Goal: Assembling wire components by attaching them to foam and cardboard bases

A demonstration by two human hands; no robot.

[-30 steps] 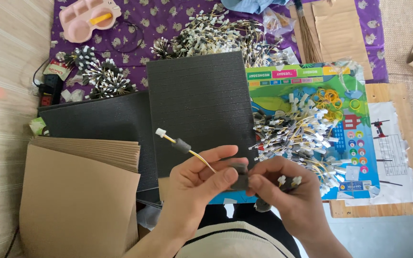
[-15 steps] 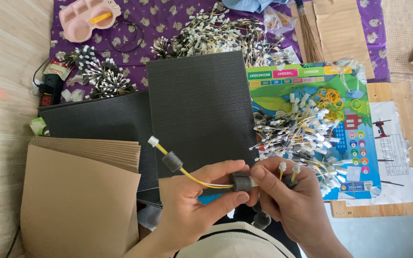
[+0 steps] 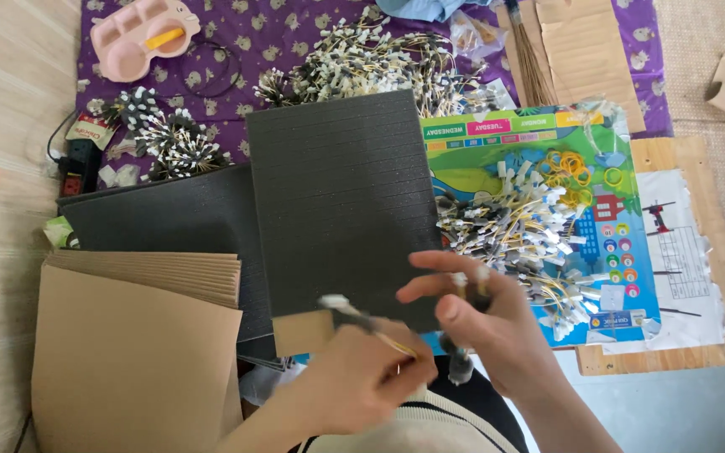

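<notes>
Lower now than 0.5 s ago, the left hand (image 3: 362, 382) pinches a yellow wire (image 3: 379, 335) with a white plug, blurred, over the black foam sheet (image 3: 341, 193). Right hand (image 3: 484, 323) fingers (image 3: 430, 262) close on 2 dark-capped wire ends (image 3: 470, 285). More wires (image 3: 518, 231) lie heaped on a colourful chart (image 3: 606, 243). Pink tray (image 3: 132, 33) holds a yellow piece (image 3: 164, 38).

- I see open passage over the flat black foam sheet (image 3: 341, 201) just ahead of my hands — nothing stands on it.
- To the right, a heap of small wired parts (image 3: 518, 235) crowds the colourful chart (image 3: 610, 168).
- Left, the stacked cardboard sheets (image 3: 140, 352) lie low and bare.
- Farther off, more wire bundles (image 3: 362, 63) and a pink tray (image 3: 140, 33) clutter the purple cloth (image 3: 241, 38).
</notes>
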